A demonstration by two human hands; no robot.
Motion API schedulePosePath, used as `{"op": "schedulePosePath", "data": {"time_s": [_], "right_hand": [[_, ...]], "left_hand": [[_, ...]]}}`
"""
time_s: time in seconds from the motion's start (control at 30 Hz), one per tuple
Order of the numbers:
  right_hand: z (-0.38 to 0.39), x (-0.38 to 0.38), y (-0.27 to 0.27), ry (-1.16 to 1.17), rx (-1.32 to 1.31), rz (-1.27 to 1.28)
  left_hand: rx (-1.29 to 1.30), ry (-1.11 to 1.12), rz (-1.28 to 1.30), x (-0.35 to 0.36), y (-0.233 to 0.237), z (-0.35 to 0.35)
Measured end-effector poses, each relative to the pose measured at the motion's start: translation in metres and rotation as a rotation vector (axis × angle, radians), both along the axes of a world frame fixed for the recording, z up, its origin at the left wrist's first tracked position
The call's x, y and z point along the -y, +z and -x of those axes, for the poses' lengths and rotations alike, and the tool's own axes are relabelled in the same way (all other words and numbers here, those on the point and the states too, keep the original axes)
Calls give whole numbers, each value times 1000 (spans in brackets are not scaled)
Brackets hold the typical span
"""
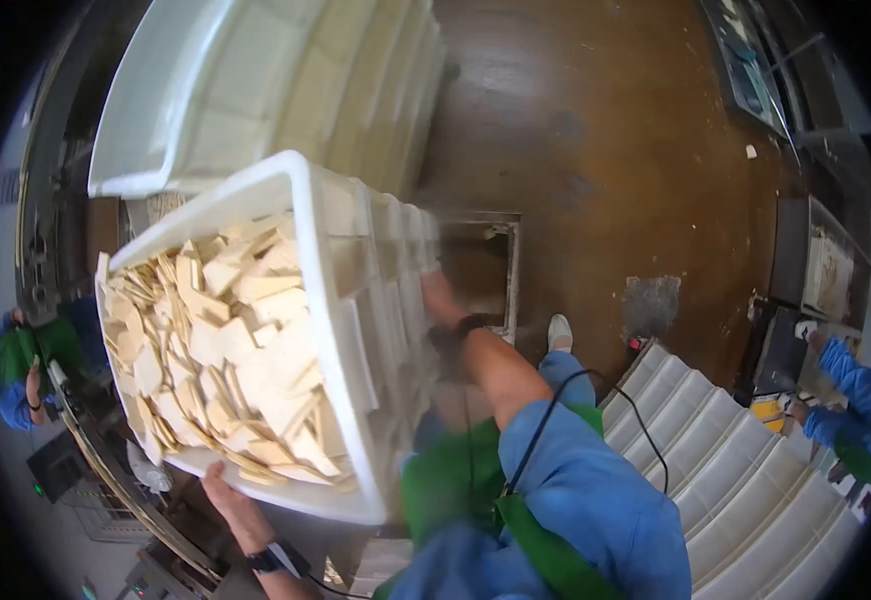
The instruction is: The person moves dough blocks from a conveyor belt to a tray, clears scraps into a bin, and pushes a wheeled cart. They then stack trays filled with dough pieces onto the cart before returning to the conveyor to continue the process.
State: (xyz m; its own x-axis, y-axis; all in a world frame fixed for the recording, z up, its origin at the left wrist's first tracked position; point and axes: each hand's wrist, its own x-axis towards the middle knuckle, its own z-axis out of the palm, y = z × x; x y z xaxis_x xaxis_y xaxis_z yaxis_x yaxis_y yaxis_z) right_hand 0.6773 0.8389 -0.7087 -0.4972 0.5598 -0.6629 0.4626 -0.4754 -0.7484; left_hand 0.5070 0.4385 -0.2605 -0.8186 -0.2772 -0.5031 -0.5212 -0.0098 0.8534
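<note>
A tall stack of white plastic crates (343, 235) stands right in front of me. Its top crate is heaped with flat, cream-coloured, irregular pieces (220, 345). My left hand (230, 495) grips the near rim of that top crate, fingers curled at the edge beside the pieces. Lower down on the stack's right side, my right hand (442, 298) holds on to a crate wall; it is blurred and its fingertips are partly hidden.
Another stack of pale crates (285, 85) rises behind, and a further white stack (725, 460) stands at lower right. A metal frame (510, 275) lies on the brown floor (615, 150). One person (35, 365) is at the left, another (845, 400) at the right. Machinery lines both sides.
</note>
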Motion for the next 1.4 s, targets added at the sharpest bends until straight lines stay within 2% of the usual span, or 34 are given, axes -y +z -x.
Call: {"op": "schedulePosePath", "data": {"time_s": [0.03, 0.1, 0.13, 0.17, 0.2, 0.23, 0.27, 0.33, 0.37, 0.43, 0.47, 0.53, 0.57, 0.6, 0.63, 0.67, 0.8, 0.87, 0.9, 0.97, 1.0, 1.03, 1.17, 1.23, 1.3, 1.33, 1.37, 1.4], "right_hand": [[3, -2, -9, -13, 47, -50], [10, 28, -53, -62, 25, -70], [21, 29, -65, -116, -33, -123], [28, 14, -46, -130, -36, -130], [16, -4, -10, -30, -44, -79], [5, -1, -3, -70, -46, 1], [5, 10, -19, -152, -77, 73], [2, 29, -99, -306, -201, 178], [-4, 16, -57, -320, -186, 209], [-17, -17, 49, -350, -156, 271], [-9, -22, 56, -341, -166, 278], [3, -22, 55, -328, -174, 269], [8, -26, 55, -319, -169, 259], [13, -30, 53, -309, -160, 246], [10, -35, 50, -304, -159, 238], [-29, -63, 62, -303, -179, 209], [-49, -79, 75, -228, -143, 182], [-61, -83, 80, -141, -91, 169], [-74, -84, 81, -101, -85, 164], [-110, -81, 81, -55, -139, 179], [-135, -87, 111, -182, -184, 169], [-156, -95, 148, -307, -229, 151], [-192, -102, 305, -468, -309, 138], [-190, -90, 380, -251, -493, -29], [-177, -69, 465, 9, -527, -138], [-166, -48, 492, 29, -649, -69], [-162, -29, 498, 105, -503, -304], [-165, -35, 531, 182, -208, -497]], "left_hand": [[-52, -114, 172, -27, 7, -21], [-46, -154, 344, -24, 15, -22], [-32, -100, 322, -7, 4, -9], [-14, -109, 306, -35, 16, -14], [-12, -112, 311, -61, 18, -31], [-49, -137, 296, -82, 24, -47], [-100, -160, 279, -86, 32, -45], [-165, -471, 592, -27, 22, -30], [-86, -599, 595, -12, 30, -27], [88, -439, 375, -68, 59, -56], [77, -458, 371, -55, 48, -46], [151, -302, 148, -54, 46, -27], [208, -321, 221, -55, 52, -33], [266, -342, 292, -102, 70, -44], [257, -296, 232, -105, 72, -40], [202, -289, 140, -127, 82, -112], [216, -299, 78, -113, 79, -117], [211, -502, 196, -113, 83, -114], [220, -508, 208, -129, 88, -121], [141, -210, 39, -153, 94, -131], [166, -221, 64, -142, 97, -130], [110, -366, 216, -126, 88, -124], [103, -579, 311, -97, 84, -109], [127, -580, 270, -102, 91, -103], [337, -558, 12, -92, 108, -96], [421, -525, -134, -83, 116, -94], [390, -490, -73, -66, 119, -86], [358, -441, -14, -54, 115, -87]]}}
